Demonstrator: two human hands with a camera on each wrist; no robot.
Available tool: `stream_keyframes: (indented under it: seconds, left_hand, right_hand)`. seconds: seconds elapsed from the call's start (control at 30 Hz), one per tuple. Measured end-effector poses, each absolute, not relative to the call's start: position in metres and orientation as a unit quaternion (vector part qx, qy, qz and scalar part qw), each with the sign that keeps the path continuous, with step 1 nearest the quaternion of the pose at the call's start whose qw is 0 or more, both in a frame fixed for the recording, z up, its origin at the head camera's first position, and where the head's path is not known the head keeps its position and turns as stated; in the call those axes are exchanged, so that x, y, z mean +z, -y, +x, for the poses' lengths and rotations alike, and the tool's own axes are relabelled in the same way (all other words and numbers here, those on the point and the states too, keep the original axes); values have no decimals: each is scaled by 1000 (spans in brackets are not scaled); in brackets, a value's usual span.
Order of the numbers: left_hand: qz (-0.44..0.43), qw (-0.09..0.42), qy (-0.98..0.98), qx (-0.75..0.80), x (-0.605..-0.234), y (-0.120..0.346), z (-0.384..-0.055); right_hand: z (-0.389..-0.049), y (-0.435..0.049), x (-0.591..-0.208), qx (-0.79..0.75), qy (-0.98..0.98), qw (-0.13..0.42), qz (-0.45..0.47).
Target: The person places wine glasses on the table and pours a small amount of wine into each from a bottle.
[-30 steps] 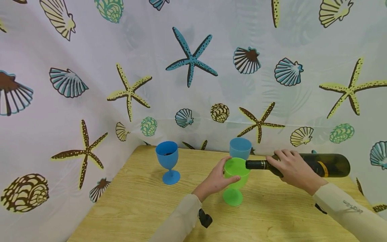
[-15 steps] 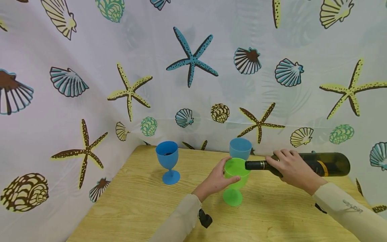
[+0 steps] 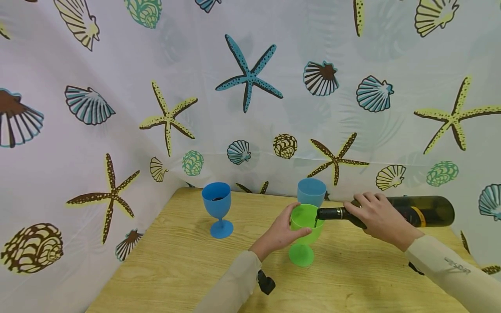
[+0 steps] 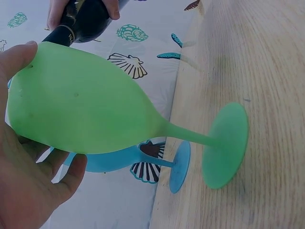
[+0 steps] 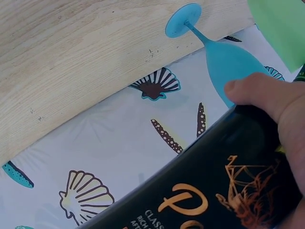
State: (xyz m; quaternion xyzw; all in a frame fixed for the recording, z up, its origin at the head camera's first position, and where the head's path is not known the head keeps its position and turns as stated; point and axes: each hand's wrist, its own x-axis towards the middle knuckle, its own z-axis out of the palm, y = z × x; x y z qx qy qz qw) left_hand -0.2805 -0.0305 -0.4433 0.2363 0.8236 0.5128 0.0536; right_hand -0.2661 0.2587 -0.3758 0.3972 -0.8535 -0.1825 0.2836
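Observation:
My left hand (image 3: 282,230) grips the bowl of a green plastic goblet (image 3: 307,237), thumb on the near side and fingers behind. The goblet stands upright, its round foot on the wooden table. My right hand (image 3: 379,217) holds a dark wine bottle (image 3: 434,212) around its neck and shoulder, nearly level. The bottle's mouth is at the goblet's right rim, and a thin dark stream falls from it into the bowl. In the right wrist view the bottle's label (image 5: 190,202) fills the lower part, with my right thumb (image 5: 252,90) lying along the glass.
A light blue goblet (image 3: 311,191) stands right behind the green one. Off to the left is a darker blue goblet (image 3: 217,204) with dark liquid inside. The wooden table (image 3: 176,269) ends at a white curtain (image 3: 266,126) printed with starfish and shells.
A dark stream now shows at the bottle's mouth, where none was visible before. The bottle's base has risen slightly. My left hand and the green goblet stay in place.

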Motion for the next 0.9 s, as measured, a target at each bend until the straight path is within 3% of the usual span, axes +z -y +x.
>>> stream_keyframes:
  seconds: [0.9]
  left_hand:
    - [232,50,-831,503,-442,30,-281]
  right_hand:
    - [-265,-257,-373,-179,858,274,395]
